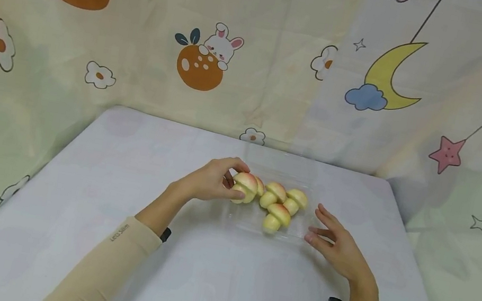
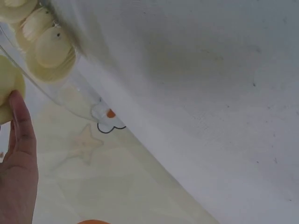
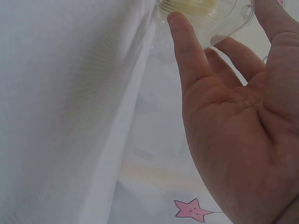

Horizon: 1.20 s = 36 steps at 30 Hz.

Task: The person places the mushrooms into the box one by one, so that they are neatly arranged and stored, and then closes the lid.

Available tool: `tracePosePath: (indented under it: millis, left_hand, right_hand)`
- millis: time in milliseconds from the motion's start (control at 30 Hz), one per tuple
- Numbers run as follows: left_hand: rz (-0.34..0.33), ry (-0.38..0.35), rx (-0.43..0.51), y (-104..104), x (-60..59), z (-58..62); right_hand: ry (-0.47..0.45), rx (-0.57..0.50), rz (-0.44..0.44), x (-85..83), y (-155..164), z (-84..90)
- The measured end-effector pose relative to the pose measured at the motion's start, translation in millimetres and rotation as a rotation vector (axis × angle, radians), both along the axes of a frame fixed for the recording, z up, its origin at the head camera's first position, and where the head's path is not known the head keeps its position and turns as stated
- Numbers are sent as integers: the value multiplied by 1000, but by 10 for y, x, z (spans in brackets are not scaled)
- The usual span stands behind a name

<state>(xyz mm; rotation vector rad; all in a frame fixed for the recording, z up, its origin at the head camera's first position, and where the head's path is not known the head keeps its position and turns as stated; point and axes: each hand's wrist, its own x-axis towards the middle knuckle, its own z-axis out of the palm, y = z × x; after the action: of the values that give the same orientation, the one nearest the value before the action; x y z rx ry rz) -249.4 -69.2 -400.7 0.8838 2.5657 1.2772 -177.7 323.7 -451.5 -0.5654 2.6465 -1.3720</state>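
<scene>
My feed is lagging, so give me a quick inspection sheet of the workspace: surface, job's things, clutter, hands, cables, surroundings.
Surface: table under a pale cloth.
Job's things: mushroom-shaped buns in a clear tray.
Clutter: nothing seen.
Hands: left hand grips the leftmost bun; right hand open, fingertips at the tray's right edge.
Cables: nothing seen; dark wrist mounts only.
Surroundings: cartoon-print curtains behind and at both sides.
</scene>
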Motion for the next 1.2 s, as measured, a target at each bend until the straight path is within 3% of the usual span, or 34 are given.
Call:
tracePosePath:
  millis: [233, 733, 1200]
  left_hand:
    - [-23, 1, -12, 70, -3, -14]
    - [-39, 86, -147, 239, 3, -82]
    - [-43, 119, -233, 409, 32, -124]
  right_hand:
    - [4, 5, 0, 0, -6, 2]
    - [-4, -8, 2, 6, -10, 18]
    - [-9, -9, -3, 4, -12, 10]
